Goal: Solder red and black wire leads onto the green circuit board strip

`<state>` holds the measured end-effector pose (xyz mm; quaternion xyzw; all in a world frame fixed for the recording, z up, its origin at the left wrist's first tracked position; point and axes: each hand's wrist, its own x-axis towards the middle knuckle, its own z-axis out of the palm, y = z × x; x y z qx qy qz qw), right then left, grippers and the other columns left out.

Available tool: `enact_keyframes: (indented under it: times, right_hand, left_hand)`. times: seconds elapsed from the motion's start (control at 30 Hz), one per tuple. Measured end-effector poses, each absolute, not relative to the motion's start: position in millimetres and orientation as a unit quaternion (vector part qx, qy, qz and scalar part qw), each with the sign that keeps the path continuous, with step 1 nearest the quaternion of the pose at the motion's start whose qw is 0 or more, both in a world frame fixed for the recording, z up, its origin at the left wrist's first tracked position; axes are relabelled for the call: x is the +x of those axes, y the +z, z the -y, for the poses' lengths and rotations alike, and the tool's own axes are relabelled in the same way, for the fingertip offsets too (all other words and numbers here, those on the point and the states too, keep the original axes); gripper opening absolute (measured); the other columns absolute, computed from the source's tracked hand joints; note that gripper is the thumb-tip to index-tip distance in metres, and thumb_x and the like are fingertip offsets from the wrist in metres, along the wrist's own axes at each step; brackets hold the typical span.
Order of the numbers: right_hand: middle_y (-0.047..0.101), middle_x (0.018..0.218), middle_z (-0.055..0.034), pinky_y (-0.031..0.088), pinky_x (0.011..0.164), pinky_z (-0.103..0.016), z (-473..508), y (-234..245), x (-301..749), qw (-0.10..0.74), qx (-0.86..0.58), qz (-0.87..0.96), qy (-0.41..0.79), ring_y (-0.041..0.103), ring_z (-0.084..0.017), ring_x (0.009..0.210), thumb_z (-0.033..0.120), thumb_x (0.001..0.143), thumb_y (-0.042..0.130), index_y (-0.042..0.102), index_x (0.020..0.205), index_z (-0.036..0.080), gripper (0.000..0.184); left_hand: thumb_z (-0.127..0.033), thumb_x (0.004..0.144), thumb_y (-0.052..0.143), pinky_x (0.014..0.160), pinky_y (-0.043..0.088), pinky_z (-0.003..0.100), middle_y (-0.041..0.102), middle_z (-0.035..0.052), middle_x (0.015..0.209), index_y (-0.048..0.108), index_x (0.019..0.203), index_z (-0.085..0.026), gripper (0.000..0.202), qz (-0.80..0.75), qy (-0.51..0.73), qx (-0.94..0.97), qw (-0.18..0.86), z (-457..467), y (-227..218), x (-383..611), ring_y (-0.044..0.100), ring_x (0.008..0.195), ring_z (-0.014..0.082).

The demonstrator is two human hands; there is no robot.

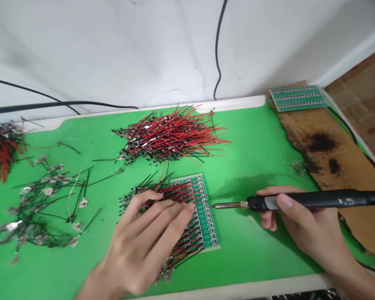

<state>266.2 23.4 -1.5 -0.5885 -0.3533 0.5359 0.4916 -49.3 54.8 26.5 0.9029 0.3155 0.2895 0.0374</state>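
Soldering iron [312,200], long axis near level, tip pointing left at green circuit board [208,225] (just short of it), clenched in right hand [300,225]; flat left hand [140,246] presses red-and-black wires [178,196].

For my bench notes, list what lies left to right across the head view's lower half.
Red-wired terminal clump → black-wired metal terminals → left hand → green circuit board → right hand holding soldering iron
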Motion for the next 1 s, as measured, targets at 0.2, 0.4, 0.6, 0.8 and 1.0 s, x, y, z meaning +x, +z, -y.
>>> enact_keyframes:
  times: [0.2,0.4,0.6,0.8,1.0]
  right_hand:
    - [0.076,0.065,-0.0027,0.062,0.045,-0.026,-27,-4,267,0.498,-0.564,0.364,0.549,0.072,-0.018,0.052,0.053,0.094,0.089,0.090,0.100,0.021,0.032]
    - [0.074,0.063,-0.0003,0.058,0.048,-0.020,-29,12,254,0.496,-0.593,0.317,0.549,0.069,-0.013,0.052,0.061,0.084,0.095,0.090,0.093,0.023,0.039]
    - [0.076,0.063,-0.0025,0.060,0.046,-0.022,-31,-6,268,0.488,-0.561,0.365,0.560,0.072,-0.016,0.050,0.057,0.091,0.091,0.091,0.097,0.021,0.036]
    - [0.077,0.063,-0.0044,0.061,0.046,-0.023,-33,-9,271,0.492,-0.542,0.389,0.559,0.072,-0.017,0.050,0.054,0.092,0.090,0.091,0.096,0.020,0.034]
    - [0.077,0.063,-0.0041,0.060,0.045,-0.022,-34,-7,268,0.497,-0.542,0.366,0.570,0.073,-0.016,0.049,0.053,0.092,0.091,0.091,0.096,0.020,0.034]
  left_hand:
    - [-0.005,0.107,0.056,0.108,0.052,0.047,0.084,0.0121,0.119,0.072,0.128,-0.006,0.026,-0.311,0.237,0.920,0.000,-49,33,-51,0.079,0.104,0.0231]
    - [-0.003,0.102,0.067,0.097,0.057,0.032,0.083,0.0029,0.113,0.073,0.123,-0.017,0.027,-0.423,0.306,0.850,0.072,-55,44,-60,0.075,0.104,0.0149]
    - [-0.036,0.102,0.071,0.060,0.051,0.028,0.083,0.0004,0.090,0.077,0.116,-0.021,0.021,-0.579,0.289,0.747,0.155,-99,46,-66,0.070,0.071,0.0144]
    - [-0.033,0.092,0.075,0.052,0.044,0.029,0.083,0.0030,0.082,0.076,0.107,-0.019,0.020,-0.582,0.271,0.736,0.214,-124,39,-52,0.058,0.053,0.0126]
    - [-0.038,0.093,0.077,0.060,0.053,0.028,0.081,0.0043,0.089,0.076,0.106,-0.020,0.022,-0.576,0.342,0.699,0.249,-118,55,-58,0.071,0.070,0.0150]
